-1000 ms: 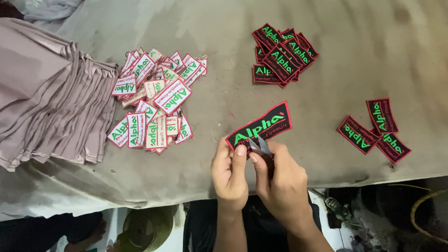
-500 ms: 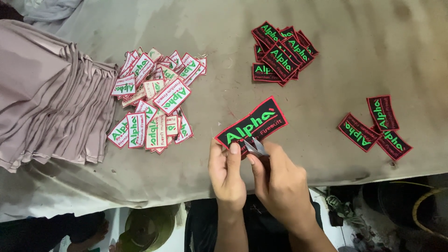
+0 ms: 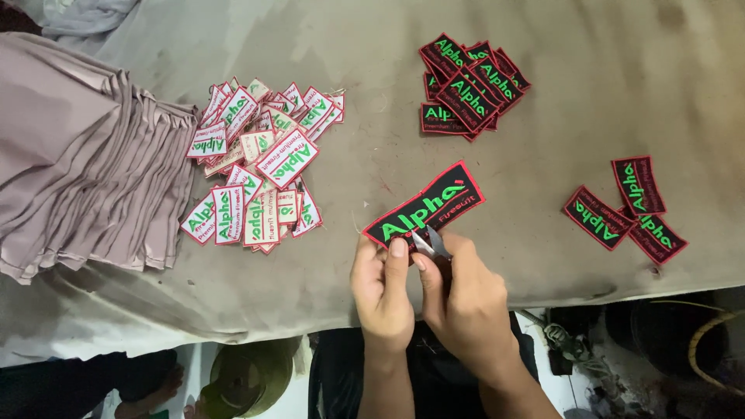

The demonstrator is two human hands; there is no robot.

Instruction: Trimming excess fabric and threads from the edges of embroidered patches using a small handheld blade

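Shifted slightly left: black patch (image 3: 425, 206), red-edged, green-lettered, pinched by left hand (image 3: 382, 287); right hand (image 3: 466, 299) grips small snips (image 3: 431, 243) beneath it.

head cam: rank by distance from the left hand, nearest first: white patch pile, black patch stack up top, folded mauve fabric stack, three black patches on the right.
From the left hand:
1. White patch pile, up and to its left.
2. Black patch stack, straight up past the held patch.
3. Three black patches, far right; folded mauve fabric stack, far left. Too close to call.
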